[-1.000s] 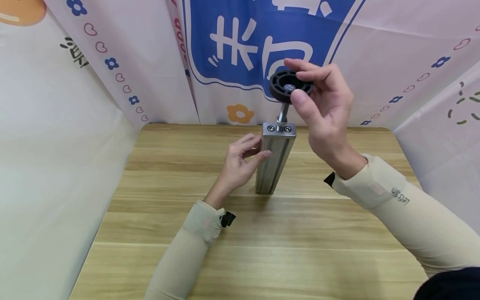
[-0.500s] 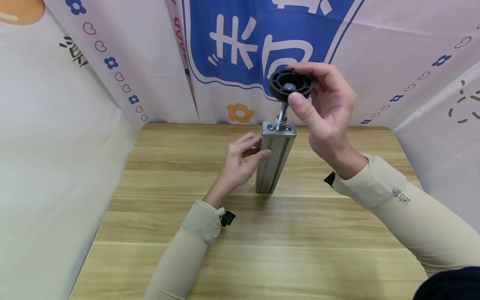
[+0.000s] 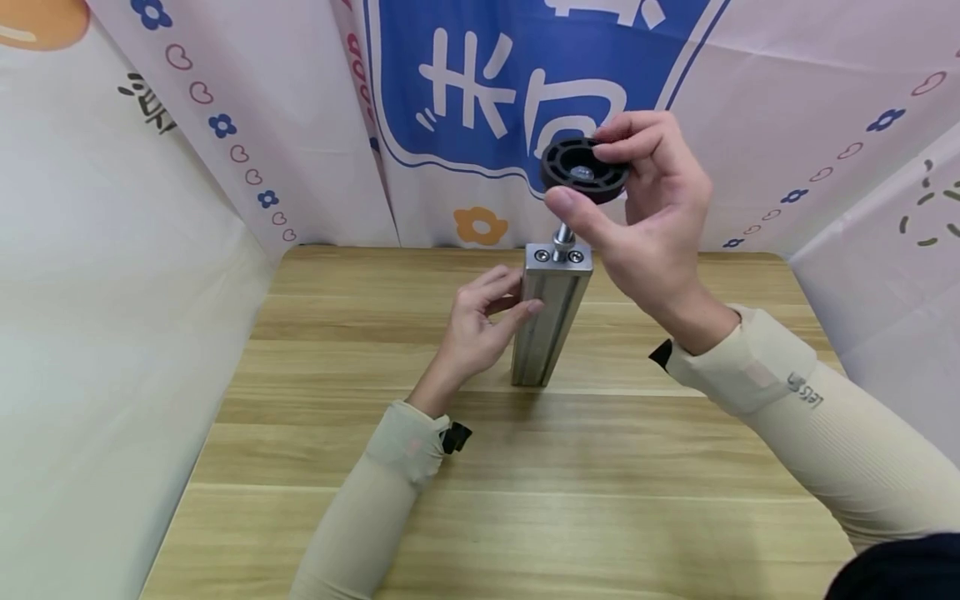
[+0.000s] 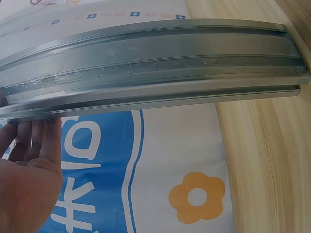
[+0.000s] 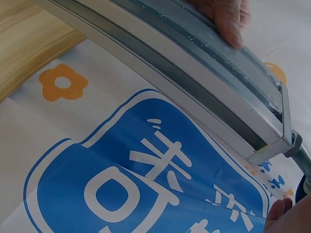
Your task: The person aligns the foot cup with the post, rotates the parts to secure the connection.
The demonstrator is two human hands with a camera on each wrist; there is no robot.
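Observation:
An aluminium profile [image 3: 551, 321] stands upright on the wooden table, its end plate fixed with two screws. From that plate rises a threaded stem [image 3: 564, 236] bearing a black round levelling foot [image 3: 553, 177]. My left hand [image 3: 480, 325] holds the profile near its top, thumb on the front face and fingers at the left side. With the thumb at the front of the rim and fingers at the back, my right hand [image 3: 660, 217] pinches the foot. In the right wrist view the foot [image 5: 304, 187] is mostly cut off by the frame edge.
The wooden table [image 3: 360, 333] spreads around the profile. Behind it hangs a printed cloth [image 3: 480, 192] with a blue sign and an orange flower, close to the table's back edge. White cloth walls [image 3: 112, 292] flank both sides.
My right thumb has slid leftward along the front of the foot's rim while the fingers shifted on the back of it. The left hand and the profile stay in place.

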